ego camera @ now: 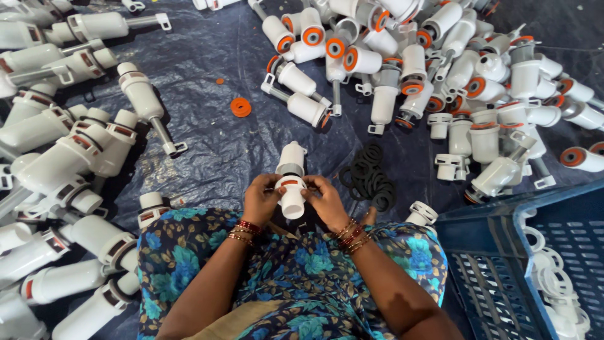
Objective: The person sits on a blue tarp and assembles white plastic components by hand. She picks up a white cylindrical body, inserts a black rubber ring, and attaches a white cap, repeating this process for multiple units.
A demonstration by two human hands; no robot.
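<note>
On the dark tarp [207, 151] just ahead of my knees, I have both hands around one white valve [292, 182], which stands on end between them. My left hand [261, 198] grasps its lower body from the side, and my right hand [325, 200] grips the opposite side, fingertips pressed at the collar where a thin red band shows. I judge the step in hand to be seating a ring or seal on that collar, about midway through assembling this one piece; I cannot tell whether a seal is already under my fingers, since they cover that spot. Just to the right of my right hand lies a heap of black rings [370, 177], touching one another, near enough to reach. A loose orange washer [240, 107] lies farther out on the tarp, apart from everything. Beyond it is a big pile of valves with orange seals [409, 56], and on my left a row of longer white units [69, 157] with dark and red bands. A blue crate [522, 264] at my right holds white caps. The next move, as I read it, calls for a steady left grip while the right fingers work evenly round the collar, so the fitting sits flat and not skewed.
</note>
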